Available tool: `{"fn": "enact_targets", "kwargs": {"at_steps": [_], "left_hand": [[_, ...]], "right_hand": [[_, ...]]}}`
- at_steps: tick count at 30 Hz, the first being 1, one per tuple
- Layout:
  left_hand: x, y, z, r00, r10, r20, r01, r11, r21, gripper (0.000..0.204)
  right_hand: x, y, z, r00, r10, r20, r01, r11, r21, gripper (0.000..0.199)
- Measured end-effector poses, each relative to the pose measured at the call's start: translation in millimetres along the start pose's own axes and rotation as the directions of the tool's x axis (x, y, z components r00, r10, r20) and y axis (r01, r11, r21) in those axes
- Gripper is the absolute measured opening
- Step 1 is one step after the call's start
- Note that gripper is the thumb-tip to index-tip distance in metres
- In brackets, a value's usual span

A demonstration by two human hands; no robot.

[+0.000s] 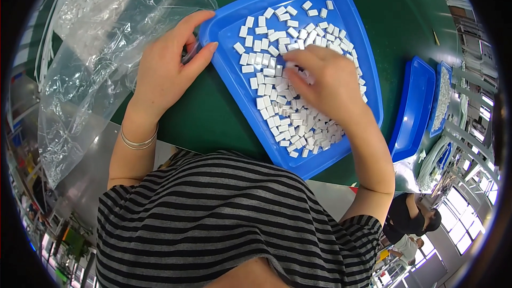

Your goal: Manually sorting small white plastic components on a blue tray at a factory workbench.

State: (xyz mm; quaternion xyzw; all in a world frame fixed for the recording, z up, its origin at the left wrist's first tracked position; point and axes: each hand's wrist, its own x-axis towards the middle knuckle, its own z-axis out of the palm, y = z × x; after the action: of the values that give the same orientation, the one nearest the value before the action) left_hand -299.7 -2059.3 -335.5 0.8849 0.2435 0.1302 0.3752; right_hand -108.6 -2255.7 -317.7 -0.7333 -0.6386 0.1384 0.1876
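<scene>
A grey-and-black striped shirt point(224, 218) fills the foreground, close against the near edge of the table point(405, 16). The left hand point(168, 69) rests spread, thumb and forefinger apart on the upper-left corner of a blue tray point(314, 166), probably to steady it. The right hand point(330, 77) curls its fingers over the small white pieces point(257, 45) inside; motion blur hides whether it grips one. The raised rim seems meant to keep these loose pieces contained. The tray's lower corner lies near the table's front edge, leaving little room there. A clear plastic bag point(90, 101) crowds the left side; on the right, green tabletop separates the tray from a narrow blue tray point(418, 101), giving room to shift.
</scene>
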Motion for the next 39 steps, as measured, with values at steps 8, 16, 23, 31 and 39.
{"fn": "enact_targets", "kwargs": {"at_steps": [8, 16, 23, 31, 39], "left_hand": [[0, -4, 4, 0.999, 0.009, -0.034, -0.01, 1.0, -0.02, 0.045], [-4, -9, -2, 1.0, 0.028, -0.014, -0.027, 0.999, 0.035, 0.04], [-13, -15, -15, 0.998, 0.027, 0.055, -0.032, 0.995, 0.091, 0.023], [-21, -19, -29, 0.967, -0.127, 0.223, 0.113, 0.991, 0.075, 0.027], [-22, -23, -22, 0.973, -0.107, 0.204, 0.097, 0.994, 0.059, 0.024]], "right_hand": [[12, -5, 6, 0.995, 0.054, -0.082, -0.054, 0.999, -0.003, 0.03], [20, -7, 14, 0.98, 0.116, -0.161, -0.121, 0.992, -0.023, 0.018], [18, -17, 12, 0.913, 0.401, -0.072, -0.316, 0.809, 0.495, 0.026], [-77, 57, -49, 0.554, 0.757, -0.346, -0.16, 0.505, 0.848, 0.032], [-235, 197, -61, 0.209, 0.743, -0.636, -0.671, 0.582, 0.459, 0.025]]}}
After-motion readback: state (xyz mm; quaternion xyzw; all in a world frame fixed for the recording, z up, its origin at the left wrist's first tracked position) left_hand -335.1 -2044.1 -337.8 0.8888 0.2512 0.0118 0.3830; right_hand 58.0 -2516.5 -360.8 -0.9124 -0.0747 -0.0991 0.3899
